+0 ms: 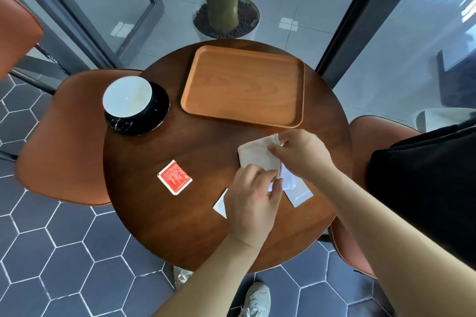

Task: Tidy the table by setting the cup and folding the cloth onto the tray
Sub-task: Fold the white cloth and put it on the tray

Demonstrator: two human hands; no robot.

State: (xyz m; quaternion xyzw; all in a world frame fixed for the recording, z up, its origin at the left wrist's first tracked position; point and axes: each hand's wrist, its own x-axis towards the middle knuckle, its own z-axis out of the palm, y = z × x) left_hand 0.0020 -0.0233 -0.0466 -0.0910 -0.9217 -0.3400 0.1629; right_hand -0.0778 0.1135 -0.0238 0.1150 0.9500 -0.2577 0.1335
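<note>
A white cloth [253, 153] lies partly folded on the round wooden table [180, 226], just in front of the wooden tray [244, 87], which holds nothing. My left hand [253, 203] pinches the cloth's near edge. At the cloth's right corner, the fingers of my right hand [301, 153] grip it. The cup [127, 98], black outside and white inside, stands on a black saucer [154, 121] at the table's left, apart from both hands.
A red packet [174, 177] lies left of my hands. White paper pieces [298, 194] show under and beside them, one a small triangle [221, 205]. Orange chairs stand left [64, 141] and right [373, 136]. A potted trunk [224, 8] is beyond the table.
</note>
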